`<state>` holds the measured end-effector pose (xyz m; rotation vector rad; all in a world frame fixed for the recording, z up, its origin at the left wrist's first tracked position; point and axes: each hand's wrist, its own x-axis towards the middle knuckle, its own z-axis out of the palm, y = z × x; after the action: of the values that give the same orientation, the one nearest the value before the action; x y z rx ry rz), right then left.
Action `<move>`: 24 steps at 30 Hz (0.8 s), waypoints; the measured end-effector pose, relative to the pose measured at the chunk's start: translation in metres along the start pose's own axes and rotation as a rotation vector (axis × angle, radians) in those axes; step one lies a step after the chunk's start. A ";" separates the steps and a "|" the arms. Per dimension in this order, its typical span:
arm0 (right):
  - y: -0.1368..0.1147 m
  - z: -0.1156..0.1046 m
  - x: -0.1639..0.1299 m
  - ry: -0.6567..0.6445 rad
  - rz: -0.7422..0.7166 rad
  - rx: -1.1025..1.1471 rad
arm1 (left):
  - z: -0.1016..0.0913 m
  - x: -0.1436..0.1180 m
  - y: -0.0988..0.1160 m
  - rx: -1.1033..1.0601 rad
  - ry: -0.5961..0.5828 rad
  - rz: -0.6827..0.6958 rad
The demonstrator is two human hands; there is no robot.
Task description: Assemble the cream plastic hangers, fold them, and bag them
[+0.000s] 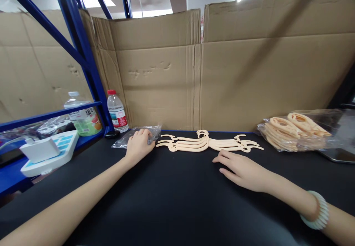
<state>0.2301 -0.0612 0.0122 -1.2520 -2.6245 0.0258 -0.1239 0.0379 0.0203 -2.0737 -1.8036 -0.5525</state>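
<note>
Several cream plastic clothes hangers point(191, 144) lie stacked on the black table, with their hooks at the middle facing the cardboard. To their left, my left hand point(139, 144) rests palm down over the edge of a clear plastic bag point(122, 140). Its fingers are slightly bent and partly hidden, and I see nothing gripped in them. My right hand point(245, 168) hovers or rests just in front of the right half of the hangers, palm down. Thumb and fingers are apart there, with nothing held. A pale beaded bracelet point(318, 211) circles the right wrist.
A clear bag of cream hangers point(294, 133) lies at the right, by a dark flat device point(338, 156). At the left stand a red-capped bottle point(117, 113), a juice bottle point(85, 118) and a white power strip point(52, 157). Cardboard point(158, 72) walls the back, beside blue rack posts point(85, 59).
</note>
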 end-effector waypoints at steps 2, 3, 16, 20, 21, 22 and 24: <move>0.000 0.000 -0.001 0.002 0.002 0.008 | -0.001 -0.002 0.003 0.001 0.032 0.020; 0.000 0.000 -0.001 0.003 0.002 0.013 | -0.002 -0.003 0.005 0.003 0.067 0.035; 0.049 -0.007 -0.003 0.137 0.137 -0.085 | -0.014 -0.046 0.064 -0.409 -0.118 0.668; 0.067 -0.004 -0.004 0.116 0.194 -0.087 | -0.016 -0.047 0.063 -0.453 -0.135 0.655; 0.068 -0.002 -0.004 0.123 0.192 -0.080 | -0.017 -0.048 0.064 -0.470 -0.140 0.656; 0.068 0.000 -0.003 0.135 0.187 -0.072 | -0.018 -0.049 0.065 -0.492 -0.147 0.659; 0.066 0.003 -0.001 0.174 0.175 -0.060 | -0.021 -0.053 0.068 -0.545 -0.173 0.684</move>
<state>0.2807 -0.0199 0.0014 -1.4316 -2.3794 -0.1270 -0.0646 -0.0276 0.0127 -2.9716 -0.9407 -0.7228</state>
